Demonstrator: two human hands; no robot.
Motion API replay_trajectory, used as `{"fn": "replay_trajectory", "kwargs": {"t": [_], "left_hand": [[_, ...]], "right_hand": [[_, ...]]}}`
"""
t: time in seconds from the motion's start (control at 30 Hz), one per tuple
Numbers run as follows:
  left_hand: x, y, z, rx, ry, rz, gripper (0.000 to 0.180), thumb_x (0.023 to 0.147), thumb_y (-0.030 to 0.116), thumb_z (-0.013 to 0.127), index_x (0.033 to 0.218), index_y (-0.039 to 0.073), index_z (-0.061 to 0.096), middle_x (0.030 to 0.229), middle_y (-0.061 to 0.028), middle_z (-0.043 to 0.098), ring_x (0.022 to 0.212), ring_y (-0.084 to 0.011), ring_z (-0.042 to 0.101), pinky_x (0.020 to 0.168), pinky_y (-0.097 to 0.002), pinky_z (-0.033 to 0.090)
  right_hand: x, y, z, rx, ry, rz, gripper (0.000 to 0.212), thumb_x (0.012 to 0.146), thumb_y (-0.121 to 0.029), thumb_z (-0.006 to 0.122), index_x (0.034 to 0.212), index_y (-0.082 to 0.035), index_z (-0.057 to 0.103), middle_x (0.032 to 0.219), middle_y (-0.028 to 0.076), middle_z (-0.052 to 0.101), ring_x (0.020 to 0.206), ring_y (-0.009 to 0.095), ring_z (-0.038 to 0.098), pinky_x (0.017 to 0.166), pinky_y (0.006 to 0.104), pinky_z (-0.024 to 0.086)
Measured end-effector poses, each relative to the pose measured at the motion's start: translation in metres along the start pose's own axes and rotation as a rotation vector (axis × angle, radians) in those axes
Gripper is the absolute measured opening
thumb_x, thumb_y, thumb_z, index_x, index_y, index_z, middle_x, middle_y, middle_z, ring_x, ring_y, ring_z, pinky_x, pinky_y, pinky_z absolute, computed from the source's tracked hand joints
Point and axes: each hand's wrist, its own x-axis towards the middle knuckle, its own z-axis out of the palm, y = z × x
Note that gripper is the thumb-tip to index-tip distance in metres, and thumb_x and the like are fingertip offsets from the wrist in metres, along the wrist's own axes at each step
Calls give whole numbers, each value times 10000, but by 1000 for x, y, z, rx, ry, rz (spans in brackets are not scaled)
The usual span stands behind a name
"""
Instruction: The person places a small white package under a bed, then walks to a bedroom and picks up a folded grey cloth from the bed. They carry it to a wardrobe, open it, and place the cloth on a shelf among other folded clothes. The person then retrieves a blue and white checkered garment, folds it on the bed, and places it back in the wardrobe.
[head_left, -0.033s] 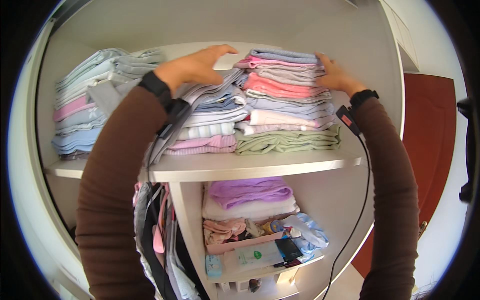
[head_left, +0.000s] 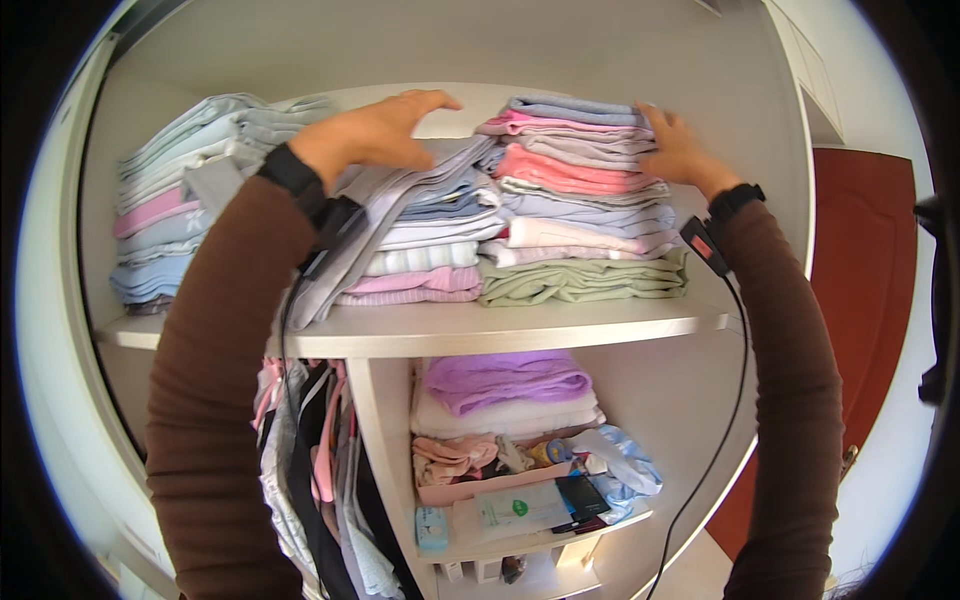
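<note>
My left hand [head_left: 375,132] is open, thumb and fingers apart, over the middle stack of folded clothes [head_left: 425,235]. A grey garment [head_left: 345,235] drapes down that stack's left side to the shelf edge, partly behind my left wrist. To the right stands a taller stack of folded clothes [head_left: 575,180], with blue-grey cloth on top, coral pieces midway and green at the bottom. My right hand [head_left: 685,155] is open at this stack's upper right side, fingers stretched along the folded edges. Its fingertips seem to touch the cloth.
Another folded stack [head_left: 165,210] stands at the left of the white shelf [head_left: 530,330]. Below hang clothes [head_left: 325,470] on hangers; beside them a purple cloth [head_left: 505,382] and a pink box [head_left: 455,492] sit on lower shelves. A black cable [head_left: 738,370] dangles from my right wrist.
My left hand has drawn slightly left, away from the right stack. My right hand stays at that stack's side. The whole view has shifted a little.
</note>
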Motion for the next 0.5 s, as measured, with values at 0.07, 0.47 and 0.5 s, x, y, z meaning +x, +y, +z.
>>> {"fn": "replay_trajectory", "kwargs": {"t": [0.07, 0.47, 0.5], "left_hand": [[-43, -7, -26, 135, -113, -195, 727, 781, 302, 745, 1419, 118, 450, 1451, -164, 446, 1302, -316, 459, 1053, -404, 398], [-166, -42, -61, 431, 261, -515, 831, 819, 605, 665, 1265, -87, 551, 1217, -271, 606, 1151, -411, 576, 964, -443, 475], [-167, -44, -64, 304, 287, -595, 779, 821, 581, 678, 1244, -65, 574, 1190, -243, 621, 1139, -370, 582, 946, -430, 484]], "right_hand": [[-16, -24, -4, 52, 212, -202, 708, 771, -243, 697, 1427, -163, 443, 1380, 234, 462, 1315, 398, 416, 1076, 442, 382], [-17, -237, 22, 564, -335, -284, 695, 884, -562, 578, 1267, 17, 594, 1190, 287, 629, 1081, 411, 617, 938, 406, 476], [-10, -247, 24, 500, -339, -224, 741, 891, -610, 538, 1272, 22, 596, 1196, 303, 626, 1097, 414, 614, 939, 406, 474]]}}
